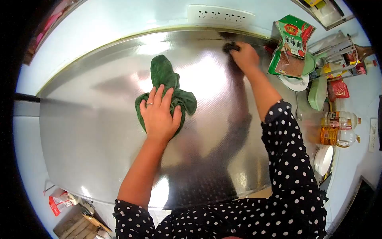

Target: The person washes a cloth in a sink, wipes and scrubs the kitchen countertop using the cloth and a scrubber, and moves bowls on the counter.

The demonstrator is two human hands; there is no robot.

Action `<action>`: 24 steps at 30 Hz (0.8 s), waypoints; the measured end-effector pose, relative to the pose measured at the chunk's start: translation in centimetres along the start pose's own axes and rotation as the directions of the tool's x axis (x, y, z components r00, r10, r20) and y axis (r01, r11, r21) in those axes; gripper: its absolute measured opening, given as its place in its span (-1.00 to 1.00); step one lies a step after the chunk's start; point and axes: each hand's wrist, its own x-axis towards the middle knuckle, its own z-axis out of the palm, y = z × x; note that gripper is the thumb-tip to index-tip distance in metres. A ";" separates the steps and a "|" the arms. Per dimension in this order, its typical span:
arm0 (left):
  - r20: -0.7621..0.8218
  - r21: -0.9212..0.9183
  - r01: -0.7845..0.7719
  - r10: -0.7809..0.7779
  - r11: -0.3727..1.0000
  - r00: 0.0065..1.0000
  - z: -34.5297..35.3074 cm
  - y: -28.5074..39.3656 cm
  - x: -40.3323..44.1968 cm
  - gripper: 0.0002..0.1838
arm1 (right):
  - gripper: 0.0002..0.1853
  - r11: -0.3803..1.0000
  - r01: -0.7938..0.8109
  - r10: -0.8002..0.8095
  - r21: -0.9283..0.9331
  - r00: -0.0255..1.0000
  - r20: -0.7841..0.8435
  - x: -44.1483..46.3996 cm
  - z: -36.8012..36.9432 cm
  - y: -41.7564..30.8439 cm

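Observation:
A crumpled green cloth [162, 71] lies on the shiny metal countertop [87, 131], left of its middle. My left hand [160, 115] rests flat on top of the cloth with fingers spread, a ring on one of them. Up at the far edge, near the wall, my right hand [246, 57] has its fingers closed on a small dark scrubber [230, 47]. The scrubber looks bunched up and touches the counter. Part of it is hidden by the fingers.
On the right stand a green food packet [292, 44], a patterned plate [296, 83], a spoon [298, 107], a pale green container [317, 93], oil bottles [332, 135] and a white bowl [324, 160]. A socket strip [221, 16] is on the back wall.

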 end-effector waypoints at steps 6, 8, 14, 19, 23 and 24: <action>0.052 -0.020 -0.043 0.044 0.999 0.998 1.8 -1.1 5.0 -0.45 | -0.64 0.989 0.145 -0.143 -0.041 0.988 0.050 -6.5 -2.1 1.7; -0.008 -0.010 -0.078 0.078 0.997 0.997 3.3 -1.2 7.2 -0.46 | -0.73 0.990 0.117 -0.118 0.074 0.993 0.016 -9.7 -2.6 2.3; 0.098 -0.131 -0.246 0.260 0.960 0.961 7.6 3.7 13.6 -0.46 | -0.74 0.996 0.027 -0.032 0.086 0.998 0.062 -17.2 -7.4 6.2; 0.115 -0.153 -0.378 0.396 0.913 0.911 10.9 10.8 18.2 -0.51 | -0.72 0.821 -0.182 0.235 0.541 0.972 -0.029 -25.9 -11.9 10.2; 0.111 -0.174 -0.377 0.399 0.910 0.910 11.8 11.9 18.1 -0.49 | -0.70 0.721 -0.341 0.395 0.604 0.918 0.047 -33.5 -16.5 11.3; 0.132 -0.137 -0.384 0.401 0.913 0.906 11.8 12.1 17.6 -0.48 | -0.70 0.704 -0.352 0.422 0.617 0.906 0.035 -35.2 -17.1 11.8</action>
